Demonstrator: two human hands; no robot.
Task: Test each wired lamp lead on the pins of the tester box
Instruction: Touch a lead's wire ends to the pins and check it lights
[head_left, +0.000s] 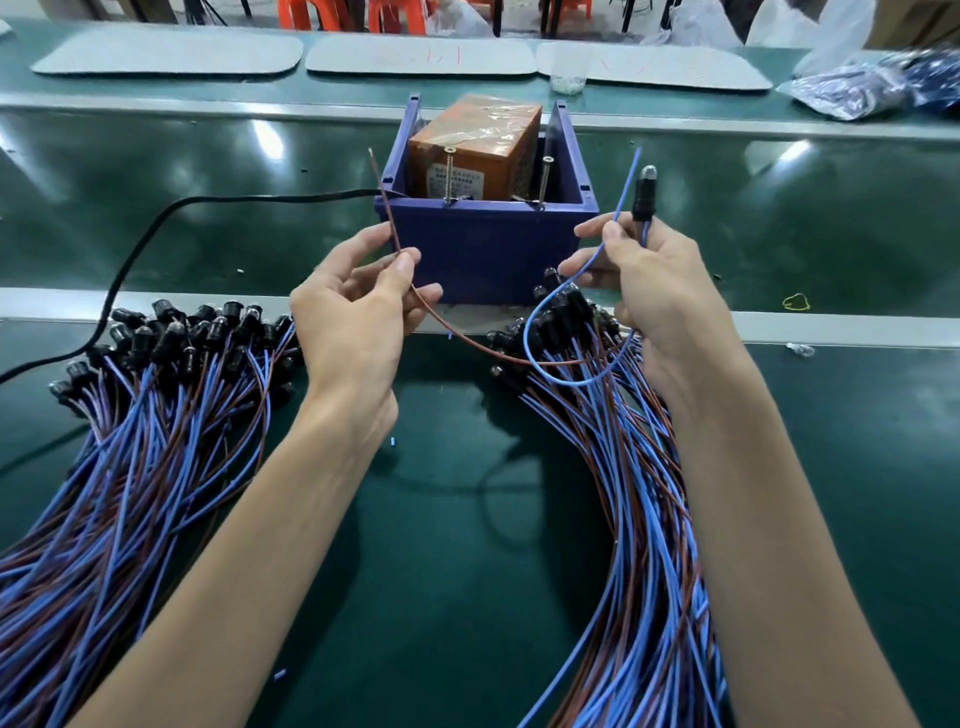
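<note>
Nearest: two heaps of blue-and-brown leads on the green belt (441, 519), a left heap (130, 441) and a right heap (623, 493).

Above them, left hand (358, 312) pinches the brown wire (387, 208) between thumb and forefinger, tip up, left of the box.

Right hand (654, 291) grips the black lamp (644, 200) upright, plus the blue wire (621, 208), tip up.

Beyond: blue tester box (483, 249), two pins (449, 174) at its front rim, both wire tips apart from them. Orange block (483, 150) inside. Black cable (156, 228) enters left.

Far: grey mats (166, 54).
</note>
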